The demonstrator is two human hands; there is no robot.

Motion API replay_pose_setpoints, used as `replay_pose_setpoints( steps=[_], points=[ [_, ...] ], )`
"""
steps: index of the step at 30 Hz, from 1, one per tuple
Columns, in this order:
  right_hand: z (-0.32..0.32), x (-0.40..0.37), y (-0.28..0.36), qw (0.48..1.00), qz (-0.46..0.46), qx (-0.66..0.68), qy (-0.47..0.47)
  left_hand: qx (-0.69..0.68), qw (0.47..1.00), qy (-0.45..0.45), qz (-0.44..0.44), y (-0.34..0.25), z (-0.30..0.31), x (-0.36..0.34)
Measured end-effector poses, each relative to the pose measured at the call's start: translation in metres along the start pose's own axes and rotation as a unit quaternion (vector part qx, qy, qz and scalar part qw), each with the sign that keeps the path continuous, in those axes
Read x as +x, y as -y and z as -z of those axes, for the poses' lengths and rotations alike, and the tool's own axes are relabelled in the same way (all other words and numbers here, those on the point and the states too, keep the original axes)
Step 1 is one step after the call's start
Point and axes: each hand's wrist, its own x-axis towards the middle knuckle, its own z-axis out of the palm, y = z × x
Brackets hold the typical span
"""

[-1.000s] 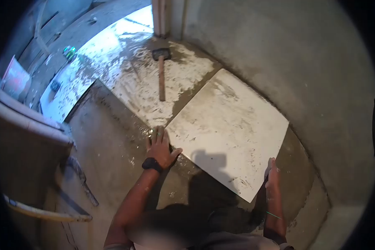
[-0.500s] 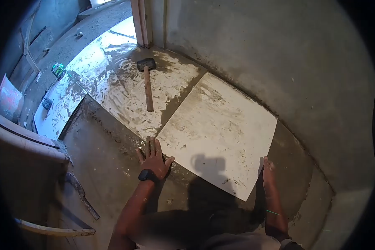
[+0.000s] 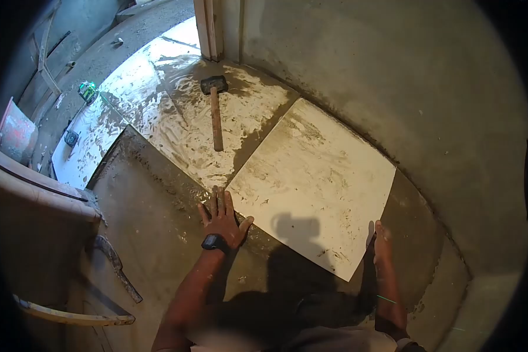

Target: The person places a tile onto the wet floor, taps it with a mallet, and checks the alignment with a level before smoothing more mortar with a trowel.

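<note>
A large pale square tile [image 3: 317, 182], smeared with wet mortar, lies on the grey floor beside the wall. My left hand [image 3: 224, 222], with a dark watch on its wrist, rests with fingers spread at the tile's left corner and holds nothing. On the other side, my right hand [image 3: 382, 239] is edge-on against the tile's right edge, its fingers stretched out and empty. Beyond the tile, a rubber mallet [image 3: 216, 114] with a wooden handle and black head lies on mortar-smeared tiles [image 3: 182, 126].
A green-lit device [image 3: 88, 92] and a small dark object [image 3: 71, 138] are at the upper left. A reddish bucket [image 3: 16, 134] stands by the left edge. A hammer-like tool [image 3: 118, 267] and a curved strip [image 3: 76, 317] lie lower left. A plastered wall [image 3: 393, 76] bounds the right.
The view has shifted slightly, so the scene sits a little further right and higher. Both hands keep nearly the same places at the tile's edges.
</note>
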Motion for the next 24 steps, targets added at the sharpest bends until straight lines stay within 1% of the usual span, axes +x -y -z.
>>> replay_pose_setpoints(
  steps=[4,7,8,9,10,12,13,15,18,19,21,23,24],
  points=[
    [-0.002,-0.006,0.007,1.000,-0.001,-0.013,0.007,0.002,1.000,-0.001,-0.002,0.001,-0.004,0.002],
    [0.003,-0.002,0.006,0.999,0.005,-0.020,0.032,-0.006,1.000,0.009,0.006,-0.001,0.001,0.001],
    [0.007,-0.003,0.008,0.998,0.020,-0.051,0.015,-0.003,1.000,-0.006,0.001,0.000,-0.003,0.000],
    [0.011,-0.005,0.012,0.996,0.035,-0.081,-0.001,-0.004,1.000,-0.002,0.004,0.000,-0.006,-0.001],
    [0.015,-0.009,0.024,0.996,0.035,-0.083,0.000,-0.001,1.000,-0.016,0.004,-0.001,-0.008,0.000],
    [0.020,-0.012,0.057,0.978,0.173,-0.102,-0.058,-0.010,0.999,-0.036,-0.004,0.000,-0.009,0.001],
    [0.019,-0.010,0.066,0.977,0.178,-0.103,-0.056,-0.013,0.999,-0.038,0.000,0.001,-0.008,0.000],
    [0.013,-0.007,0.082,0.982,0.183,-0.034,0.011,-0.034,0.999,-0.039,-0.006,0.000,-0.006,-0.002],
    [-0.021,-0.026,0.114,0.973,0.219,-0.067,0.031,-0.039,0.998,-0.052,-0.005,0.002,-0.012,-0.001],
    [-0.037,-0.020,0.113,0.958,0.271,-0.071,0.058,-0.041,0.998,-0.054,-0.009,0.002,-0.011,-0.002],
    [-0.070,-0.034,0.136,0.937,0.321,-0.081,0.112,-0.038,0.998,-0.053,-0.002,0.002,-0.011,-0.001],
    [-0.109,-0.040,0.159,0.911,0.341,-0.108,0.204,-0.038,0.997,-0.059,-0.010,0.002,-0.016,0.001],
    [-0.131,-0.045,0.169,0.885,0.387,-0.119,0.228,-0.032,0.997,-0.075,-0.015,0.001,-0.012,-0.001]
  ],
)
